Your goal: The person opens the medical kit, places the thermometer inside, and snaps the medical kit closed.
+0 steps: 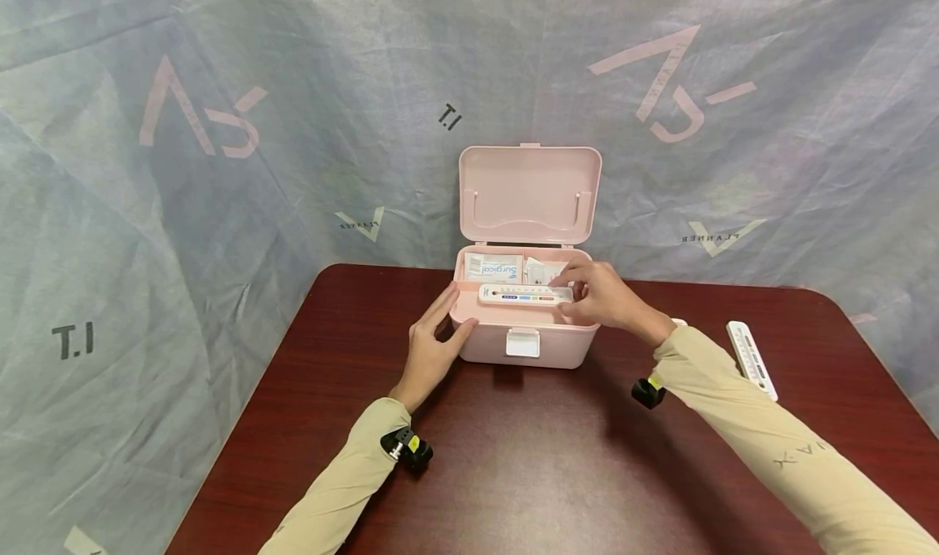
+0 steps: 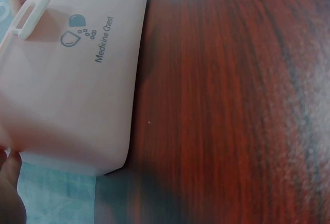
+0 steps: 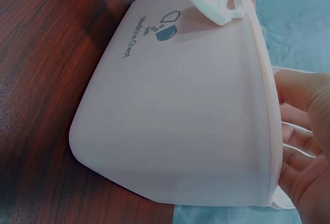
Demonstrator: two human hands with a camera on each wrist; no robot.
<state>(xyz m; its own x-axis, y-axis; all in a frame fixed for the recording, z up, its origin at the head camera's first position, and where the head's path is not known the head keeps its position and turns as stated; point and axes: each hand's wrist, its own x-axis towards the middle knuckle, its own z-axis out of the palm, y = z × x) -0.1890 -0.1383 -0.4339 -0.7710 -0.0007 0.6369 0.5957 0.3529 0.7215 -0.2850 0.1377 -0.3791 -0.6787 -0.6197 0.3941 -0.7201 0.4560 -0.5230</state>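
Observation:
A pink medicine chest [image 1: 477, 348] stands on the table with its lid up. My right hand [image 1: 605, 296] reaches over the right rim and pinches the right end of a white thermometer [image 1: 513, 296], a flat strip with a coloured scale, held level across the chest's opening. At the left rim, my left hand [image 1: 429, 358] rests with thumb and fingers extended against the chest. The right wrist view shows the right fingers [image 3: 299, 144] curled beyond the rim; the thermometer is mostly hidden there. In the left wrist view only part of the left thumb [image 2: 11, 188] shows.
Inside the chest, a packet marked Surgical [image 1: 493, 268] and another white packet [image 1: 541, 271] lie at the back. A second white thermometer [image 1: 751, 361] lies on the dark red table [image 1: 528, 457] at right. Another white item [image 1: 679, 322] is mostly behind my right sleeve. Grey fabric [image 1: 367, 90] hangs behind.

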